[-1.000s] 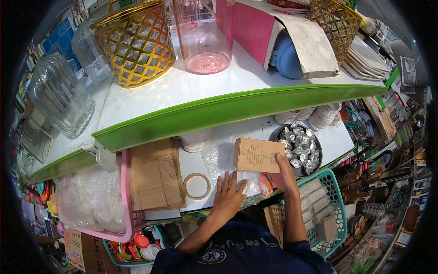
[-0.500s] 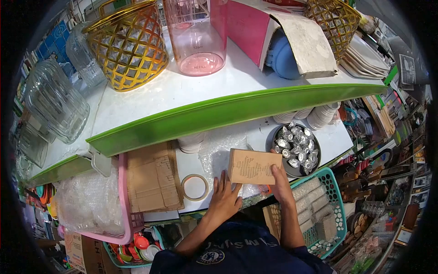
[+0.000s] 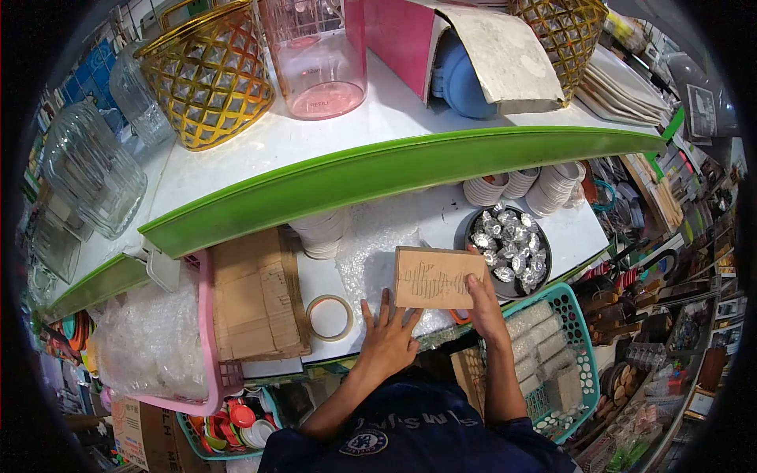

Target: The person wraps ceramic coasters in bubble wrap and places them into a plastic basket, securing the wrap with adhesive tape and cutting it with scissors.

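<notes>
While the left hand [image 3: 388,337] lay flat, fingers spread, on the bubble wrap [image 3: 377,256], the right hand [image 3: 482,298] gripped the cardboard box [image 3: 436,277] by its right end, long axis left-right, just above the left fingertips.

Box [image 3: 438,277]: matt brown cardboard. Bubble wrap [image 3: 378,256]: clear glossy plastic. Surface [image 3: 441,217]: smooth white laminate. Tape roll [image 3: 330,317]: glossy. Tray pieces [image 3: 511,248]: shiny foil-like metal.

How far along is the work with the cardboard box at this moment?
Done: bubble wrap lies spread on the counter, and the cardboard box rests on it. In hand: the right hand grips the box's right edge; the left hand lies flat on the wrap beside it. Left: the box shows no wrap around it, and the tape roll lies untouched.
</notes>
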### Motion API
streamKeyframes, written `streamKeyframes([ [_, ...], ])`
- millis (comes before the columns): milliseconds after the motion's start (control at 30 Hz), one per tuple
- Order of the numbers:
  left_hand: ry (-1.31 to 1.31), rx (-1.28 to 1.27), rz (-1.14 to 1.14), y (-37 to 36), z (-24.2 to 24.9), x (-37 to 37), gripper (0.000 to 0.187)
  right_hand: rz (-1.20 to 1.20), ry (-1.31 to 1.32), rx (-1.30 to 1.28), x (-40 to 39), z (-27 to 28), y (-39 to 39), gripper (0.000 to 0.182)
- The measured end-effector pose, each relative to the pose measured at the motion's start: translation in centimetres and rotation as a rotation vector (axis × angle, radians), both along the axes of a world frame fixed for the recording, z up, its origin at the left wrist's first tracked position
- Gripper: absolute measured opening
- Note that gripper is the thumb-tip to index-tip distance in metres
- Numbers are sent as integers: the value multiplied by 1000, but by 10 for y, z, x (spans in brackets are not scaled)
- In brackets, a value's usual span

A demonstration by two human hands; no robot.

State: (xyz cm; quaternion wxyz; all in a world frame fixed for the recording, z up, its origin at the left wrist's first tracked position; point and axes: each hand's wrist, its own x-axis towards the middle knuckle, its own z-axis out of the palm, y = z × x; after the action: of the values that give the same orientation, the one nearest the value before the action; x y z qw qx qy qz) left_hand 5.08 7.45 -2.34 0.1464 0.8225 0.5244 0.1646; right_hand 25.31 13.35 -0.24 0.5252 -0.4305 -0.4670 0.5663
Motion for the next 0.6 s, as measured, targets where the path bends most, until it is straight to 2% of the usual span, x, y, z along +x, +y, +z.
streamKeyframes([
  [267,57,31,-29,-4,-10,1,49,9,64,13,-7,7,-19,64],
  [400,12,80,-73,-2,-13,-8,45,113,266,-135,-15,10,-30,64],
  [433,-81,23,-61,-1,-13,-9,45,169,348,-200,-19,11,-34,64],
  [467,-174,-32,-43,0,-14,-10,45,171,299,-187,-23,11,-36,65],
  [600,-304,-13,-51,-1,-15,-10,46,188,276,-199,-32,1,-38,66],
])
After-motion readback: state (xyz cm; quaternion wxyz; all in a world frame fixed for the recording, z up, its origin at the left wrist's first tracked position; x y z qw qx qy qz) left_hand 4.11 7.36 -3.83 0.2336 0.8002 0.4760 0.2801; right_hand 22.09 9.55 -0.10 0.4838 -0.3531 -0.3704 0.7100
